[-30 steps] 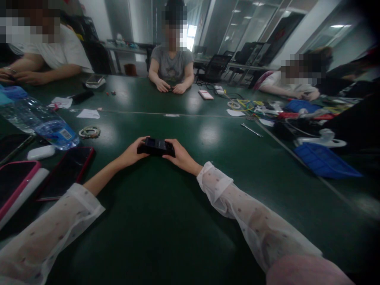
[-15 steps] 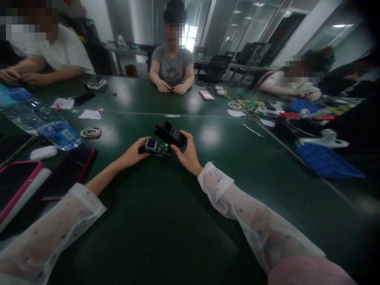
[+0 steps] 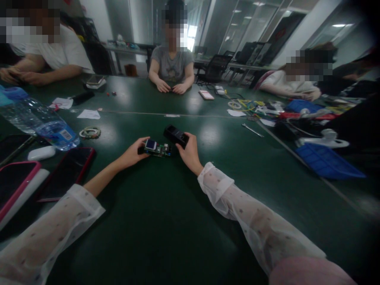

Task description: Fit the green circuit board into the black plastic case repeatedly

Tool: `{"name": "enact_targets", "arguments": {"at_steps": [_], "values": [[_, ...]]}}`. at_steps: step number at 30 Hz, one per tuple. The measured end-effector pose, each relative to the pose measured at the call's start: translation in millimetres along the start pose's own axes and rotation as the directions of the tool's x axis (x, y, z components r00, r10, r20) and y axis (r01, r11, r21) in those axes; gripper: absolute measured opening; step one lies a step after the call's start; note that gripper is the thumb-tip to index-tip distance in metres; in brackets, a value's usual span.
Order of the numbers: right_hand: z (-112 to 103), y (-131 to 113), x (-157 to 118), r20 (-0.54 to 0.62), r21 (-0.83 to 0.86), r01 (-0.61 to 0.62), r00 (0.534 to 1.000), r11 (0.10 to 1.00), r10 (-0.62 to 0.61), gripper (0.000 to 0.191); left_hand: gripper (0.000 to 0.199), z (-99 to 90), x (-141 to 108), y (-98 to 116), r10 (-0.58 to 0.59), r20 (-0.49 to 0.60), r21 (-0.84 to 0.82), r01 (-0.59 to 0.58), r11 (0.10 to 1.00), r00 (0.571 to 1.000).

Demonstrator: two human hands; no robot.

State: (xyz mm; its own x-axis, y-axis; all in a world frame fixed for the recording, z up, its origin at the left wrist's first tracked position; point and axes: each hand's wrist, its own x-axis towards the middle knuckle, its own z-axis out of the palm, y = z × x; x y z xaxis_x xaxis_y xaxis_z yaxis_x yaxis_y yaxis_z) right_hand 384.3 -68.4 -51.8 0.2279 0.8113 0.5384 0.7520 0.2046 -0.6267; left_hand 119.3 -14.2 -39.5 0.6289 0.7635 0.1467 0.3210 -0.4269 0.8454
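Note:
Between the fingers of my left hand (image 3: 134, 153) is a green circuit board (image 3: 160, 150) with a small white-framed screen (image 3: 151, 144) at its left end. My right hand (image 3: 190, 152) grips a black plastic cover (image 3: 175, 135) that has a window-like opening at its far end. The cover is tilted and held just above and to the right of the board, apart from it. My fingers hide the board's left end and the cover's near right end.
Phones (image 3: 67, 174), a white case (image 3: 41, 153), water bottles (image 3: 56, 128) and a bracelet (image 3: 90, 132) lie to the left. A wrench (image 3: 252, 130), cables (image 3: 252, 106) and a blue tray (image 3: 328, 161) are to the right. A person (image 3: 172, 65) sits opposite; others sit at both sides.
My right hand has shifted the black cover slightly right and turned it, so its outer face shows more and it stands farther off the board. The board in my left hand has hardly moved.

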Motion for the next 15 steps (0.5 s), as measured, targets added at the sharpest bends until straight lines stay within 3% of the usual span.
{"name": "enact_targets", "arguments": {"at_steps": [4,11,15], "values": [[-1.4,-1.4,0.4,0.032,-0.055,-0.062,0.997,0.997,0.063,0.053,0.071,-0.4,0.1,-2.4,0.002,-0.006,0.011,-0.002,1.0,1.0],[-5.6,-11.0,-1.3,-0.104,-0.085,-0.051,0.994,0.995,0.042,0.054,0.071,-0.2,0.2,-0.1,-0.003,-0.007,0.027,0.003,1.0,1.0],[-7.0,-13.9,-1.4,-0.099,-0.054,-0.074,0.993,0.996,0.069,0.054,0.07,0.7,1.8,-3.3,0.024,-0.004,0.033,-0.024,0.999,1.0]]}}
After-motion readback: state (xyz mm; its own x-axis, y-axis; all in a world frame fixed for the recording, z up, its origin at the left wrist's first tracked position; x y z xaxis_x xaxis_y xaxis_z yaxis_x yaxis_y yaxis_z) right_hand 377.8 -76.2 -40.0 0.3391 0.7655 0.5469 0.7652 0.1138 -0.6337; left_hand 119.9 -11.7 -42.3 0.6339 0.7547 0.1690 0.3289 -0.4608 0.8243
